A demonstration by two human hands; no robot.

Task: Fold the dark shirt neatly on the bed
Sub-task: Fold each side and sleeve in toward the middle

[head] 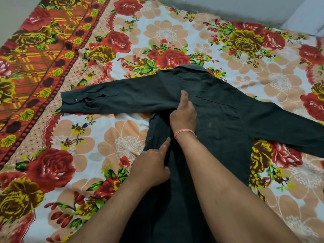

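The dark shirt (pixel 219 123) lies back-up on the bed (pixel 112 141), collar at the far end. One long sleeve stretches out to the left, its cuff and snap button (pixel 75 99) showing. The other sleeve runs off to the right. The shirt's left side looks folded inward along the body. My right hand (pixel 184 114), a pink thread on its wrist, presses on the fold near the left armpit, fingers curled into the cloth and index finger pointing away. My left hand (pixel 150 165) rests lower on the same folded edge, index finger extended, the other fingers closed on the fabric.
A bedsheet with large red, yellow and peach flowers covers the bed, with a red and orange checked border (pixel 35 55) on the left. A grey wall (pixel 245 7) runs along the far side. Open sheet lies on both sides of the shirt.
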